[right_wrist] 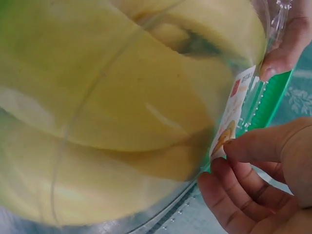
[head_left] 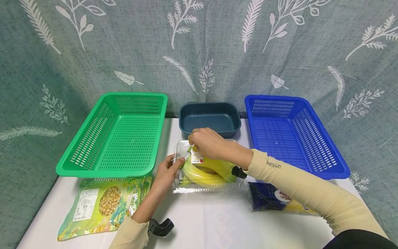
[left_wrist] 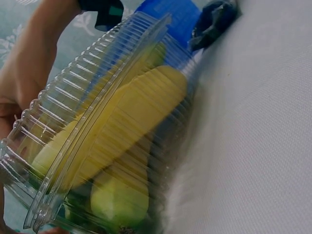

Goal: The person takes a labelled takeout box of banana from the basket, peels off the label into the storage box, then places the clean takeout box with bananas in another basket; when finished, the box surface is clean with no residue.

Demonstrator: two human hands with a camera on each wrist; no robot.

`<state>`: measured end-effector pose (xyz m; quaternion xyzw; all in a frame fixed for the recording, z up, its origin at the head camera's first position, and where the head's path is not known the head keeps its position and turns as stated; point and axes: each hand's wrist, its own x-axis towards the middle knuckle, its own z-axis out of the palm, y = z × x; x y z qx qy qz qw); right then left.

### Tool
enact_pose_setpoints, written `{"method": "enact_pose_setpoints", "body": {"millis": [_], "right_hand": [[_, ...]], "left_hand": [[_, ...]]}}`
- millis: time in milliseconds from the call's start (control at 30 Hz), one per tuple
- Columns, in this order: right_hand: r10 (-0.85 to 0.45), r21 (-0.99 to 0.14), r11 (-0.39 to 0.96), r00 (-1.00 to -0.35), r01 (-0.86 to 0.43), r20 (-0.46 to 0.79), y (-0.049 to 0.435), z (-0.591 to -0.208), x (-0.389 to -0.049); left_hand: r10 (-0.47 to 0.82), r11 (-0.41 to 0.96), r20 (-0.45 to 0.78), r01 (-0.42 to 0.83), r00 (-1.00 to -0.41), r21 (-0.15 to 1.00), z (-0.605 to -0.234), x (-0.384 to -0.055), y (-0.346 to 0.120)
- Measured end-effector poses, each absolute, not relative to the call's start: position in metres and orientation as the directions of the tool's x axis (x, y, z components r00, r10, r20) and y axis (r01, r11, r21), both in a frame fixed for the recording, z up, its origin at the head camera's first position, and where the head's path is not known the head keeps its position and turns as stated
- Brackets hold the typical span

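Note:
A clear plastic clamshell box (head_left: pixel 211 186) with yellow-green bananas (left_wrist: pixel 131 112) inside sits on the white table. My left hand (head_left: pixel 164 174) grips the box's left edge, its thumb over the lid. Above the lid my right hand (head_left: pixel 209 141) bends down to a white label (head_left: pixel 197 157). The right wrist view has the right thumb and fingertips pinching one edge of that label (right_wrist: pixel 234 109); whether the edge is lifted, I cannot tell. The lid appears closed over the bananas.
Left stands a green basket (head_left: pixel 135 141), right a blue basket (head_left: pixel 276 133). A dark teal tub (head_left: pixel 209 121) is behind the box. A green bag with a bean-like picture (head_left: pixel 102 207) lies front left, and a dark blue and yellow packet (head_left: pixel 267 197) front right.

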<state>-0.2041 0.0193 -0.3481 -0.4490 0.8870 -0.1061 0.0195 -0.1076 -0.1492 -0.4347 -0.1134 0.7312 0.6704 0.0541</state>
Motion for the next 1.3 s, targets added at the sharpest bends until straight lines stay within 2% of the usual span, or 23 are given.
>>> {"method": "enact_pose_setpoints", "body": {"millis": [200, 467, 900, 1300], "right_hand": [[-0.784, -0.244, 0.588, -0.617, -0.771, 0.061, 0.019, -0.349, -0.204], [-0.795, -0.229, 0.564, -0.597, -0.793, 0.111, 0.022, -0.349, -0.203], [-0.792, -0.339, 0.530, -0.597, -0.777, 0.129, 0.034, -0.334, -0.195], [-0.808, -0.345, 0.439, -0.532, -0.830, 0.251, 0.043, -0.316, -0.186]], "left_hand": [[-0.086, 0.067, -0.231, -0.237, -0.969, 0.969, -0.434, -0.107, -0.149], [-0.097, 0.077, -0.230, -0.238, -0.968, 0.968, -0.434, -0.107, -0.149], [-0.104, 0.081, -0.241, -0.250, -0.965, 0.965, -0.433, -0.108, -0.148], [-0.118, 0.093, -0.241, -0.252, -0.963, 0.963, -0.436, -0.109, -0.148]]}}
